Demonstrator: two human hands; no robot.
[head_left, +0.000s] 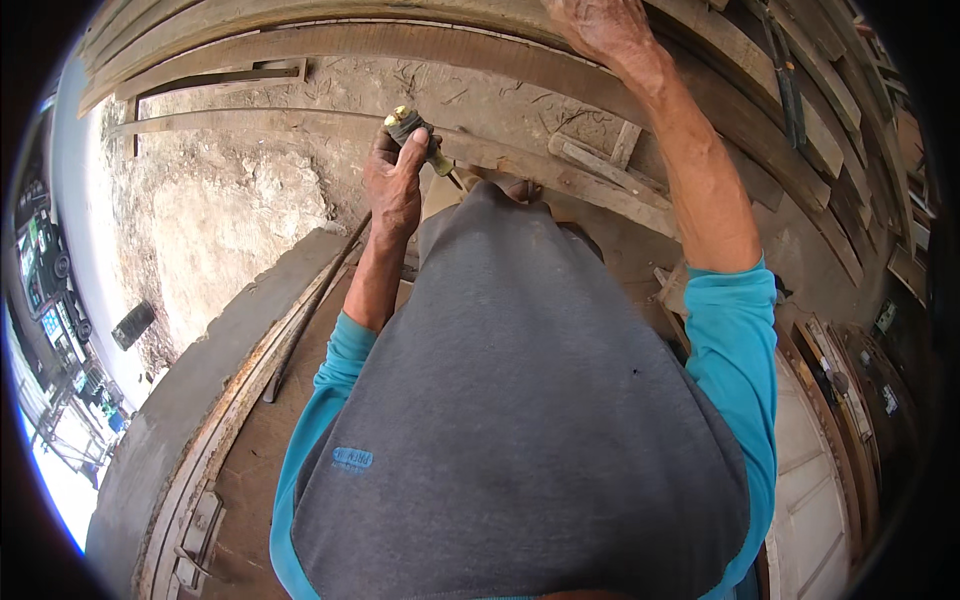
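My left hand (393, 185) is closed around a hand tool (408, 124) with a dark-wrapped handle, a chipped yellowish butt and a thin metal shaft. The shaft slants down toward my dark grey shirt; whether it is a chisel or a screwdriver, I cannot tell. At the top edge, my right hand (605, 28) reaches out over the long wooden planks (440, 48). Its fingers are cut off by the frame, so their state and any contact with the wood stay hidden.
Stacked boards (740, 130) fill the far right, with a dark long-handled tool (788, 85) lying on them. A long dark rod (318, 305) leans beside a wooden sill at left. Short wood pieces (610, 165) lie ahead on the dirt floor; a panelled door (808, 470) lies right.
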